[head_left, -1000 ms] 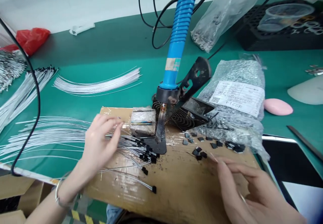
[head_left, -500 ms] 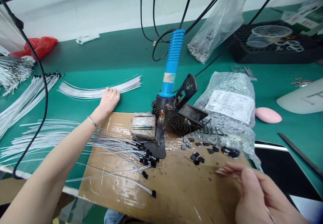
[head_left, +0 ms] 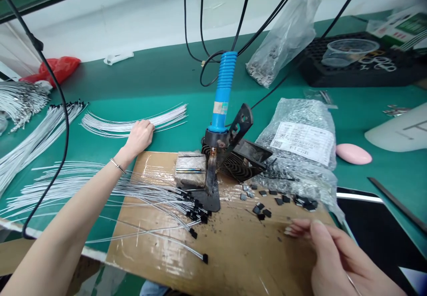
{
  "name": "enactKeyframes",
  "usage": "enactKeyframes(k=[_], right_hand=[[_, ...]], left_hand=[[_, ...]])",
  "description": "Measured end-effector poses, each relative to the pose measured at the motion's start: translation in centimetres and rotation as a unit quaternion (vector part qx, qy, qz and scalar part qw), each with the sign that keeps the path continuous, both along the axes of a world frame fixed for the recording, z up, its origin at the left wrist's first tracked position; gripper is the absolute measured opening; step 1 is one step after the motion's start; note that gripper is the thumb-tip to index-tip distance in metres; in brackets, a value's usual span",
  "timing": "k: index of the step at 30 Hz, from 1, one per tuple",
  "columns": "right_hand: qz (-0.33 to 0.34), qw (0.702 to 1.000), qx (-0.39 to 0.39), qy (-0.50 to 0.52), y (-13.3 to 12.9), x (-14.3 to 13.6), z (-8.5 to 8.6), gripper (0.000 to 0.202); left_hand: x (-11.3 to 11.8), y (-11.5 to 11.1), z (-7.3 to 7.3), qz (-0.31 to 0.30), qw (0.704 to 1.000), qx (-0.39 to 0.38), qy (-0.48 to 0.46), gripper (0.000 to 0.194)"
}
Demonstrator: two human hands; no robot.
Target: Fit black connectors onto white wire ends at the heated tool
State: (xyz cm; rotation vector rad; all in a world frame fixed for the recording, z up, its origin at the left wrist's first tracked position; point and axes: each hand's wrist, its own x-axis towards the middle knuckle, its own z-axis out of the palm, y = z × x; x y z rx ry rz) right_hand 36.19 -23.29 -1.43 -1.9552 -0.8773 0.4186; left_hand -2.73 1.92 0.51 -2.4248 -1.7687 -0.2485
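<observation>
White wire bundle [head_left: 103, 124], loose and gently curved, lying on the green surface [head_left: 110, 82] under the fingers of the left hand [head_left: 140, 137] and out to both sides of them. Left fingers curled inward over the near edge of the bundle, knuckles uppermost, tips hidden; cannot tell whether clamped on a wire or merely resting there. Behind those fingers, at the wrist, 1 thin metal bracelet [head_left: 118, 166].

At the right hand [head_left: 333, 251], fingers bunched together, thumb drawn close alongside, over the right part of the brown board [head_left: 240, 251]; cannot tell whether gripping anything. Just beyond and to the left of the right fingers, small black pieces [head_left: 267, 213], scattered singly and in clusters.

Nearer than the left fingers, passing below the forearm, black-ended wires [head_left: 160, 194] fanned out, with tips on the board. To the right of the left fingers, a pale block [head_left: 190, 178], then a blue-handled soldering iron [head_left: 224, 82], tip downward and handle slightly tilted, with a black fan [head_left: 243, 167] beside it. Beyond the right fingers, a bubble-wrapped package [head_left: 303, 111] with 1 printed label [head_left: 302, 142]; farther right, a pink rounded object [head_left: 353, 154].
</observation>
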Motion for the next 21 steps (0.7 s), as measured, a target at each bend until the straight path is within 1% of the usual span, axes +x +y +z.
enactKeyframes(k=[3,4,5,6,9,10,12,15,18,20,21], right_hand=[[0.001,1.000,-0.003,-0.012,0.1,0.4,-0.4,0.039],[0.010,1.000,0.000,-0.025,0.2,0.6,-0.5,0.037],[0.042,0.998,0.000,-0.038,0.2,0.9,-0.6,0.033],[0.039,0.997,0.024,-0.054,0.2,1.1,-0.8,0.032],[0.031,0.997,0.027,-0.058,0.1,1.5,-1.3,0.024],[0.026,0.997,0.038,-0.060,0.1,1.6,-1.6,0.022],[0.038,0.996,0.055,-0.058,0.0,1.9,-2.2,0.021],[0.043,0.996,0.059,-0.057,0.0,2.4,-2.9,0.021],[0.065,0.993,0.078,-0.059,0.2,2.7,-2.9,0.019],[0.086,0.990,0.090,-0.059,0.2,2.7,-2.8,0.016],[0.081,0.991,0.090,-0.059,0.2,2.6,-2.7,0.017]], left_hand=[[0.0,-0.2,0.2,0.006,0.999,0.000,-0.044,0.035],[0.0,-0.3,0.4,0.012,0.998,0.002,-0.062,0.035],[0.0,-0.4,0.6,0.020,0.996,0.005,-0.082,0.035],[-0.1,-0.5,0.8,0.028,0.994,0.008,-0.104,0.035],[-0.1,-0.7,1.4,0.053,0.981,0.017,-0.183,0.033],[-0.1,-0.7,1.6,0.060,0.975,0.019,-0.214,0.032],[-0.2,-0.9,2.0,0.071,0.958,0.022,-0.275,0.030],[-0.2,-1.2,2.6,0.078,0.929,0.028,-0.360,0.026],[-0.2,-1.7,3.6,0.074,0.899,0.040,-0.430,0.021],[-0.2,-2.3,4.4,0.066,0.880,0.050,-0.468,0.022],[-0.1,-2.6,4.9,0.061,0.871,0.054,-0.484,0.023]])
